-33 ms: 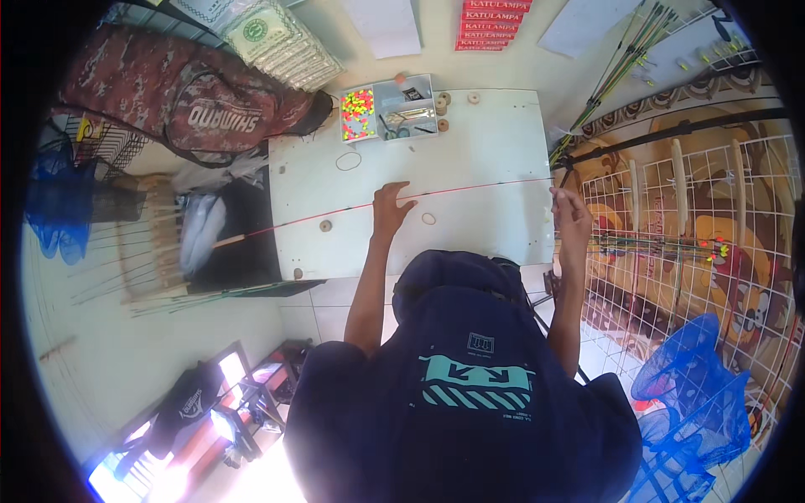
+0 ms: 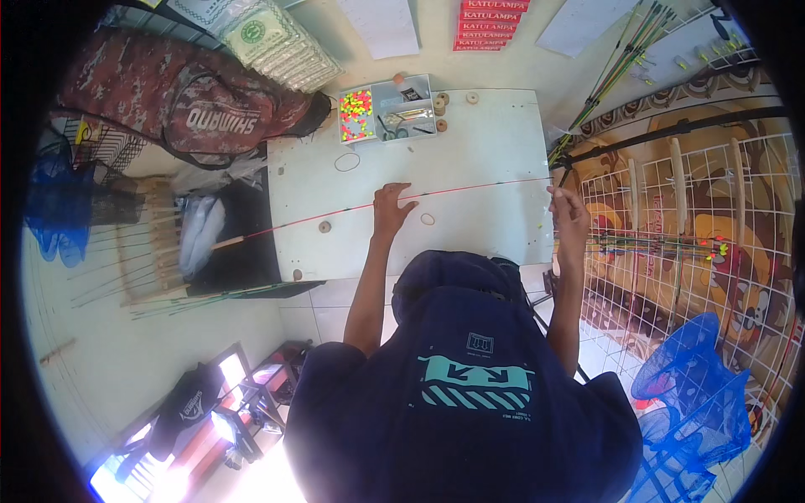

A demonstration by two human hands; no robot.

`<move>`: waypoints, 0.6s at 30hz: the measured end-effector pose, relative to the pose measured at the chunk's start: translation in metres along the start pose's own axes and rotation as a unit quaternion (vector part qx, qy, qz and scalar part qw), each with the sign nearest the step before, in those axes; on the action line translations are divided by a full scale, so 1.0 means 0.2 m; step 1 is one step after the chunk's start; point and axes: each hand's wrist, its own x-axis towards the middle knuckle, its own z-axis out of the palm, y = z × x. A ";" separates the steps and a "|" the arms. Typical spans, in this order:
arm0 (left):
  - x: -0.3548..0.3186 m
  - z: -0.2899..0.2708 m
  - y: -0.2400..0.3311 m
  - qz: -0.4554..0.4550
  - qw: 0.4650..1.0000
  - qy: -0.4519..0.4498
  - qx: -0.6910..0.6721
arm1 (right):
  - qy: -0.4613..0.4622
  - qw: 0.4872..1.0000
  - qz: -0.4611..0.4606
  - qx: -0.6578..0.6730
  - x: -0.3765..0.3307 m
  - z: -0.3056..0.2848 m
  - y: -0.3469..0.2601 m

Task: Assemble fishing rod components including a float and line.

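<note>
A thin red fishing rod (image 2: 470, 187) with a pale wooden handle (image 2: 228, 243) stretches across the white table. My left hand (image 2: 389, 214) is over its middle, with thumb and forefinger spread on either side of it. The other fingers of that hand are partly hidden. By the table's right edge, next to the thin end of the rod, is my right hand (image 2: 572, 216). Its fingertips are drawn together in a pinch; whatever is between them is too fine to make out. A small tan ring (image 2: 428, 219) lies beside my left hand.
At the table's (image 2: 495, 239) back stands a divided tray (image 2: 386, 138) with bright beads and small tools. Several spools (image 2: 472, 98) sit nearby. A camouflage bag (image 2: 193, 101) is at the left, a white wire grid (image 2: 654, 197) and blue nets (image 2: 696, 377) at the right.
</note>
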 end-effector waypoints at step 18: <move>0.22 0.19 0.15 0.002 0.957 -0.044 -0.287 | 0.026 0.998 -0.042 -0.030 0.02 -0.03 0.00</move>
